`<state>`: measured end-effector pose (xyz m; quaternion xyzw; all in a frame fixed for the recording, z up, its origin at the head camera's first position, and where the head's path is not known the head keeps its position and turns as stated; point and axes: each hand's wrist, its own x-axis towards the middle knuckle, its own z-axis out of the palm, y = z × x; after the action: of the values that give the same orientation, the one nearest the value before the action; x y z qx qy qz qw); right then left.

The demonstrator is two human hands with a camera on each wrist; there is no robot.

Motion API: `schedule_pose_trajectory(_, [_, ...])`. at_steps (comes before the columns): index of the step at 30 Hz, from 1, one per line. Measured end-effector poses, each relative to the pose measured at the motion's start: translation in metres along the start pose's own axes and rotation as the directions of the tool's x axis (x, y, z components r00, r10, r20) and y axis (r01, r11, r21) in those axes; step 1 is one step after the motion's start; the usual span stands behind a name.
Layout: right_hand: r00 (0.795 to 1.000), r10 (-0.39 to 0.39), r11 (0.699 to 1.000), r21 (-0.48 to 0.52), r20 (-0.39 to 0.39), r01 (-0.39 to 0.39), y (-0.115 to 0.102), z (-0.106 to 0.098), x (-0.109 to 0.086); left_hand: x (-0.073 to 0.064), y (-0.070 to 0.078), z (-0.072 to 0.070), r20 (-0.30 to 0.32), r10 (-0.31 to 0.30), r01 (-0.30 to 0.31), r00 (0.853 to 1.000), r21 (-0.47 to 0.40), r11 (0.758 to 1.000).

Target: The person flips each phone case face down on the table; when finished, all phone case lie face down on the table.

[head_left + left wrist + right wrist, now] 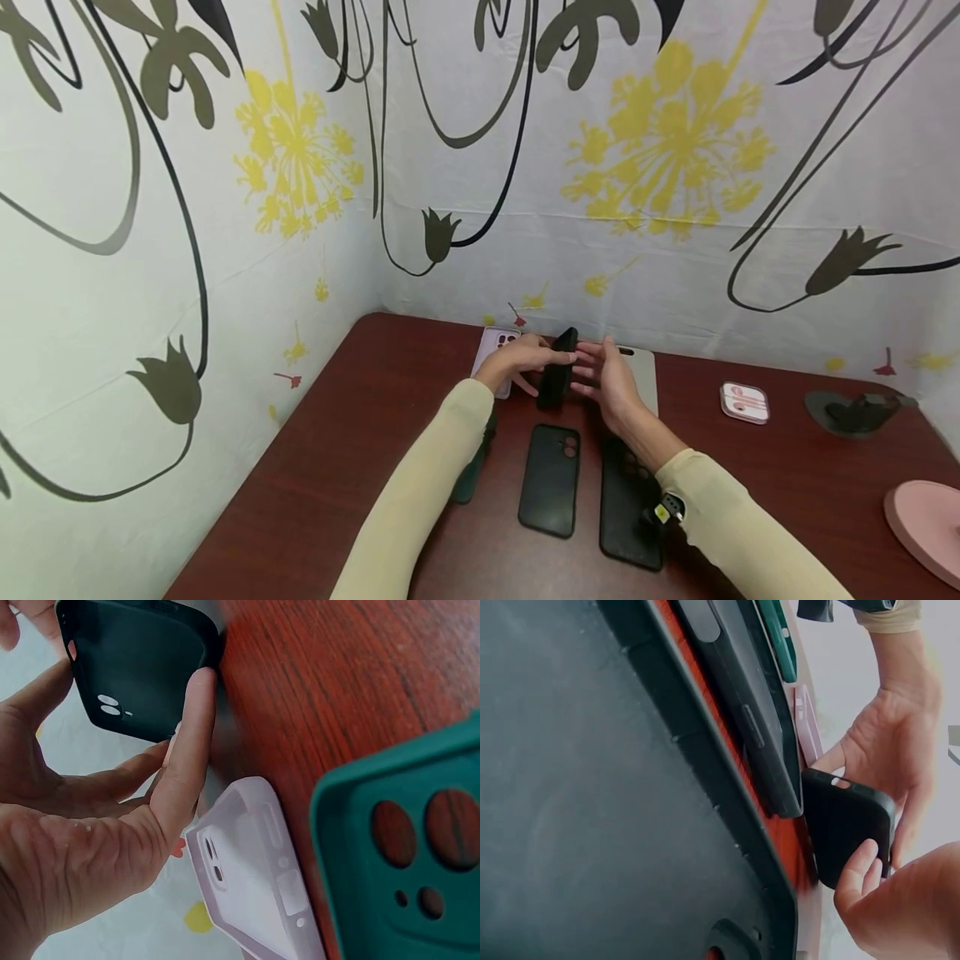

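Observation:
Toward the back of the table, both hands hold a black phone case (557,371) tipped up on its edge. My left hand (525,358) grips its left side, and in the left wrist view one finger lies along its rim. The right hand (617,387) has its fingers on the opposite side, seen at the case's edge in the right wrist view. Behind the left hand lies a lilac phone case (487,360). A green phone case (341,825) sits partly under the left forearm. Nearer lie a dark phone case (551,483) and a larger black case (626,521), partly covered by the right arm.
A pale grey flat case (645,379) lies behind the right hand. Farther right are a small clear box with earphones (745,402), a dark stand (855,414) and a pink round object (930,521). Patterned cloth (480,183) hangs along the table's back and left edges.

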<state>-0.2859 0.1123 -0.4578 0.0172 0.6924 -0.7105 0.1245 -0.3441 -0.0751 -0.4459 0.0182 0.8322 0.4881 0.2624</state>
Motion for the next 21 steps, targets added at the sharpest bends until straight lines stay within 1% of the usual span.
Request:
schedule_pose_trajectory(6, [0.999,-0.03,1.0,0.0,0.028,0.03,0.001,-0.006,0.001,0.0,0.001,-0.004,0.014,0.012,-0.011,1.0,-0.031,0.999])
schedule_pose_trajectory(10, [0.997,-0.046,0.999,-0.014,0.06,0.047,0.004,-0.007,0.0,0.0,0.001,-0.005,0.008,0.028,-0.028,1.0,-0.032,0.999])
schedule_pose_trajectory(13, [0.995,-0.046,0.999,-0.016,0.089,0.048,0.006,-0.006,0.001,-0.001,0.001,-0.005,0.003,0.041,-0.041,0.999,-0.069,0.997])
schedule_pose_trajectory(16, [0.992,-0.041,0.999,-0.007,0.118,0.042,0.009,-0.004,0.002,-0.002,0.001,-0.005,0.013,0.057,-0.055,0.998,-0.133,0.99])
schedule_pose_trajectory(21, [0.988,-0.032,0.999,-0.004,0.148,0.033,0.012,-0.002,0.004,-0.008,0.003,-0.008,0.018,0.084,-0.078,0.996,-0.204,0.976])
